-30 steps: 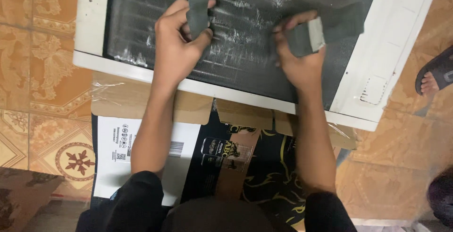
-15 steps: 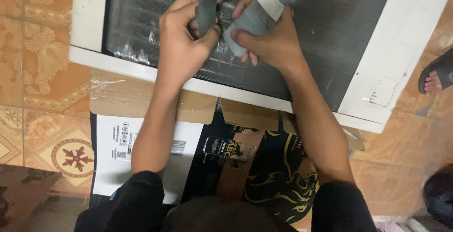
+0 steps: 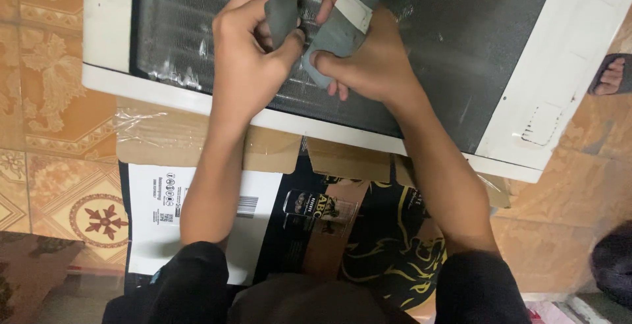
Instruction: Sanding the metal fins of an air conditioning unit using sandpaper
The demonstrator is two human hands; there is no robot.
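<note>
A white-framed unit [image 3: 546, 80] with a dark finned panel [image 3: 461, 41] lies flat on the floor in front of me. Over its near middle, my left hand [image 3: 247, 44] pinches a grey strip [image 3: 283, 1] that runs up out of view. My right hand [image 3: 368, 64] grips a second grey strip [image 3: 342, 21] with a white band across it, thumb pressed on its lower end. Both hands are close together, almost touching. The upper ends of both strips are cut off by the top edge.
Flattened cardboard boxes [image 3: 316, 212], brown, white and black with yellow print, lie under the unit on orange patterned floor tiles [image 3: 46, 100]. Another person's foot in a dark sandal [image 3: 612, 74] rests at the right edge. My black sleeves fill the bottom.
My right hand has moved left from the panel's right part to beside my left hand, carrying the banded grey strip. My left hand has stayed in place on its strip.
</note>
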